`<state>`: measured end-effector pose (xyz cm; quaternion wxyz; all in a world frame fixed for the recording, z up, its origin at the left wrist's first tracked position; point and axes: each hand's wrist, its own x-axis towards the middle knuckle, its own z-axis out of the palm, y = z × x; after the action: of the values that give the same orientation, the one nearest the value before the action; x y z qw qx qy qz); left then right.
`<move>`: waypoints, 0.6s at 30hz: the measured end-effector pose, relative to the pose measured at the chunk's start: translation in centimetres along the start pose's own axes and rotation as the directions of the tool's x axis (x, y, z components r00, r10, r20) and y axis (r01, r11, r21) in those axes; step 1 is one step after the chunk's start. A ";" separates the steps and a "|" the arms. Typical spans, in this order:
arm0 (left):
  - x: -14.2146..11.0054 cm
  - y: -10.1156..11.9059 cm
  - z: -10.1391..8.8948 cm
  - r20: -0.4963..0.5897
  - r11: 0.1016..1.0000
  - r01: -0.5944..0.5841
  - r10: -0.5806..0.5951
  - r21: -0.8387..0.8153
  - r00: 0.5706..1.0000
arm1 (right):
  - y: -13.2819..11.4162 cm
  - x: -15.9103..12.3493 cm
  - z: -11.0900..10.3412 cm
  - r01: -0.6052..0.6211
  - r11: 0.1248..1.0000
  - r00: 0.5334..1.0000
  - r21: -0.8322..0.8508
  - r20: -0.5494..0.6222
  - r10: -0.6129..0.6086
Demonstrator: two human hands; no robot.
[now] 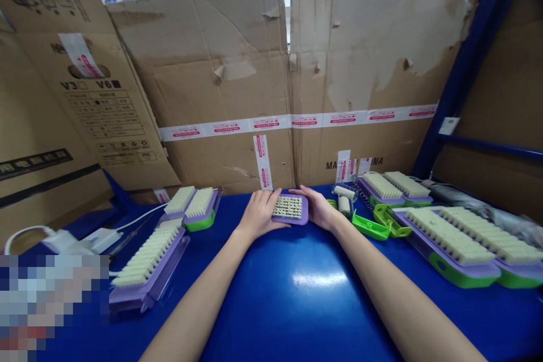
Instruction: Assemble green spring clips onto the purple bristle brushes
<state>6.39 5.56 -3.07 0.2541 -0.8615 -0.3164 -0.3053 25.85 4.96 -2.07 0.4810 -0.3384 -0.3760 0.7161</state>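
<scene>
A small purple brush [305, 210] with rows of cream bristles facing me is held between my two hands, just above the blue table or on it; I cannot tell which. My left hand [258, 212] closes round its left end, thumb below and fingers above. At the opposite end, my right hand [319, 207] grips the purple rim, its fingertips partly hidden behind the brush. Beyond my right hand lie white cylindrical pieces [344, 203] and a bright green plastic part [371, 227].
Purple-and-green brushes [199, 203] and a longer purple brush [148, 254] lie left, near a white plug and cable [63, 240]. Several brushes [453, 237] and a yellow-green part [392, 220] sit right. Cardboard sheets [220, 85] wall the table's back; blue posts [458, 56] frame it.
</scene>
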 end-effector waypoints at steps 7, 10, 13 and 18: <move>-0.1 -0.3 0.3 0.020 0.997 0.042 -0.043 0.063 0.999 | 0.7 1.2 -0.6 0.271 0.956 0.907 -0.113 -0.304 -0.293; -0.2 -0.4 0.4 0.025 0.995 0.074 -0.076 0.061 0.997 | 0.7 1.3 -0.8 0.268 0.955 0.896 -0.125 -0.331 -0.295; -0.3 -0.6 0.5 0.041 0.992 0.115 -0.117 0.051 0.992 | 0.6 1.2 -0.8 0.261 0.955 0.894 -0.143 -0.338 -0.295; -0.4 -0.7 0.5 0.066 0.991 0.128 -0.131 0.049 0.989 | 0.9 1.3 -0.8 0.342 0.921 0.858 -0.183 -0.338 -0.386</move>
<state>5.81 6.21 -3.46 0.2419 -0.8432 -0.3871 -0.2838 25.70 6.14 -3.41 0.6488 -0.4165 -0.3778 0.5127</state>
